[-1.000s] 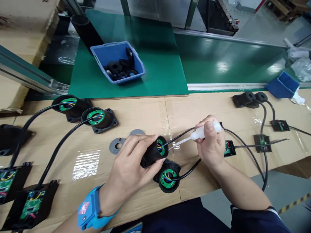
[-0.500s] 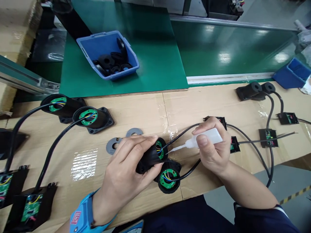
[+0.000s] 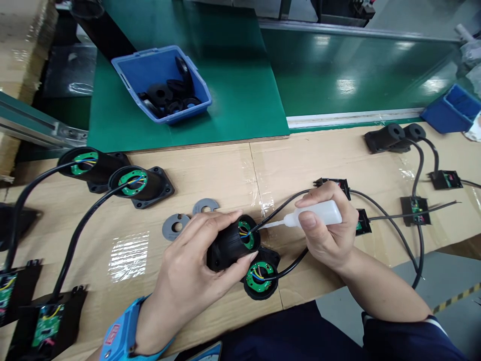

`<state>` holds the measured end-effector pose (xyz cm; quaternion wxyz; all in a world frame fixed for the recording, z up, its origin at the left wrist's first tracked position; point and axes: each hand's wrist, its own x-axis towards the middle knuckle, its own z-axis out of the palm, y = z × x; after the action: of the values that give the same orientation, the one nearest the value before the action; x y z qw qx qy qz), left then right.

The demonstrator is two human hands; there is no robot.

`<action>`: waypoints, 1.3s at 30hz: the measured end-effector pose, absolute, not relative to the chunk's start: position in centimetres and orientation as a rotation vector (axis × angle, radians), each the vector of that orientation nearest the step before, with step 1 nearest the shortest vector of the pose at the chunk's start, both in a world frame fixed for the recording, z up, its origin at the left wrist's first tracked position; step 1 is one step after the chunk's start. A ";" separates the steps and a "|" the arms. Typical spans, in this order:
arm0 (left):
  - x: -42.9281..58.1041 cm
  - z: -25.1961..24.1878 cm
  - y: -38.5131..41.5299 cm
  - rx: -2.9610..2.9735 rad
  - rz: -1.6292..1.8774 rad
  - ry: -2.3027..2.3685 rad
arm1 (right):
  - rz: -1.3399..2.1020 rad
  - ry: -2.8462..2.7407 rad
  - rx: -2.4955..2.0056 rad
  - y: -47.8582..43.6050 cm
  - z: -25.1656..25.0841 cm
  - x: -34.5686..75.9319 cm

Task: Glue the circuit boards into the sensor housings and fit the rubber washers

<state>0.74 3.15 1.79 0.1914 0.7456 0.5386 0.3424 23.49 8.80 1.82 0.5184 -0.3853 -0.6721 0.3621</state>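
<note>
My left hand (image 3: 205, 258) is closed around a black cylindrical housing (image 3: 229, 245), tilted so its open end faces right. Inside that end sits a green ring-shaped circuit board (image 3: 246, 234) with thin coloured wires and a black cable. A white squeeze bottle (image 3: 319, 214) is pinched in my right hand (image 3: 330, 230), its narrow nozzle pointing left at the housing's rim beside the cable. Whether the tip touches the rim I cannot tell. Just below, a second black housing (image 3: 262, 277) with a green board faces up. Two grey slotted discs (image 3: 206, 204) lie behind my left hand.
Two more wired housings (image 3: 148, 185) lie at the left, cabled to black boxes with circuit boards (image 3: 48, 323). A blue bin (image 3: 169, 118) of black round parts stands on the green board (image 3: 240, 100). Further cables and small boxes (image 3: 415, 210) are at the right.
My left hand has shifted slightly left and turned the housing a little. The bottle's nozzle has risen from the lower rim to nearer the cable and lies more level.
</note>
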 end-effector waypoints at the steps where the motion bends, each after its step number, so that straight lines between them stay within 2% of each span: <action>1: 0.7 1.8 3.1 2.065 0.951 1.513 | 0.843 -1.625 -0.924 8.7 1.8 23.5; 6: 0.5 1.8 3.3 1.925 0.917 1.509 | 0.771 -1.611 -0.894 8.8 1.7 23.4; 12: 0.2 0.9 3.8 1.800 0.861 1.414 | 0.962 -1.256 -0.909 9.6 1.6 22.3; 18: 0.8 -0.1 3.5 1.453 0.832 1.261 | 1.042 -1.368 -0.936 9.2 2.0 21.4; 39: 1.6 -0.5 3.5 1.392 0.901 1.188 | 1.086 -1.463 -0.787 9.2 2.7 20.9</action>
<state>1.58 3.47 -0.49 0.5235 0.5815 0.4962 0.3763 20.85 9.20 2.74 0.5467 -0.3320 -0.6174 0.4580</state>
